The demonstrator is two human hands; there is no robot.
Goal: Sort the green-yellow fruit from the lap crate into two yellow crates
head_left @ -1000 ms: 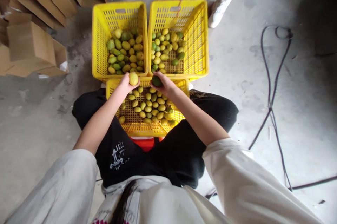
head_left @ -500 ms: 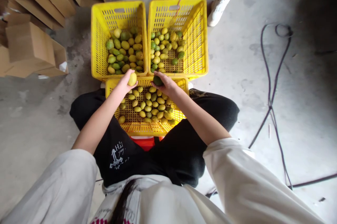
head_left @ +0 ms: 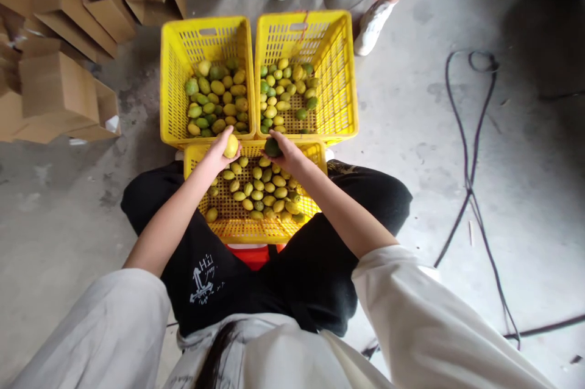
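My left hand (head_left: 220, 151) is closed round a yellow fruit (head_left: 231, 146) at the far rim of the near yellow crate (head_left: 200, 156), which sits between my knees and holds several yellow-green fruits. My right hand (head_left: 284, 153) grips a dark green fruit (head_left: 273, 147) at the same rim. Just beyond stand two more yellow crates side by side: the left far crate (head_left: 172, 81) and the right far crate (head_left: 342, 72), each partly filled with fruit.
Cardboard boxes (head_left: 57, 81) are piled at the left. Another person's white shoes (head_left: 371, 27) stand behind the far crates. A black cable (head_left: 470, 188) snakes over the concrete floor at the right. A red stool (head_left: 251, 253) shows under the near crate.
Both hands stay at the near crate's far rim with their fruits, the left one turned slightly. The camera has tipped, so the crates sit a little lower in view.
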